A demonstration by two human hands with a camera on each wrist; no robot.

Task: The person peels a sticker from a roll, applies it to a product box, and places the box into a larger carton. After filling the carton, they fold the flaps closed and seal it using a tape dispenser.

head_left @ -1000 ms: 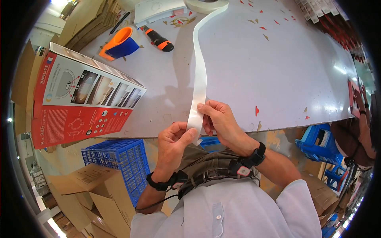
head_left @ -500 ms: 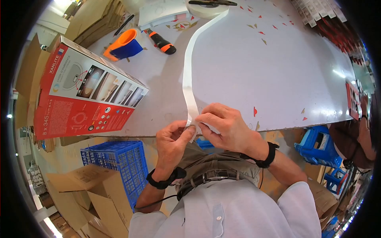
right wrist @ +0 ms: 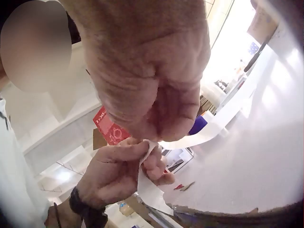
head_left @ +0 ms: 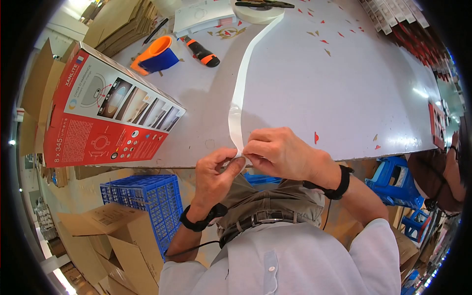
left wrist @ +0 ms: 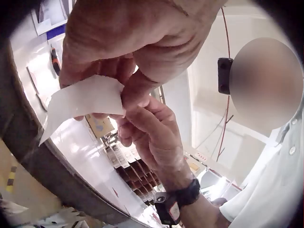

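A long white tape strip (head_left: 243,73) runs from a tape roll (head_left: 263,17) at the back of the table to both hands near the front edge. My left hand (head_left: 212,174) pinches the strip close to its loose end, thumb against the curled fingers. Right beside it, my right hand (head_left: 287,153) pinches the strip at its edge, the fingertips of both hands nearly meeting. In the left wrist view the loose end of the tape (left wrist: 80,99) sticks out past the left fingers. The right wrist view shows the strip folded at the left thumb (right wrist: 135,149).
A red and white printed box (head_left: 105,115) stands at the left. Behind it are an orange and blue tape dispenser (head_left: 156,55), a cutter knife (head_left: 201,52) and stacked cardboard (head_left: 115,24). Red and brown scraps (head_left: 316,137) dot the table. Below are a blue crate (head_left: 147,201) and open carton (head_left: 123,236).
My right hand has come down from higher on the strip to the left fingertips and now pinches there. The left hand stays nearly in place. The head view has shifted slightly.
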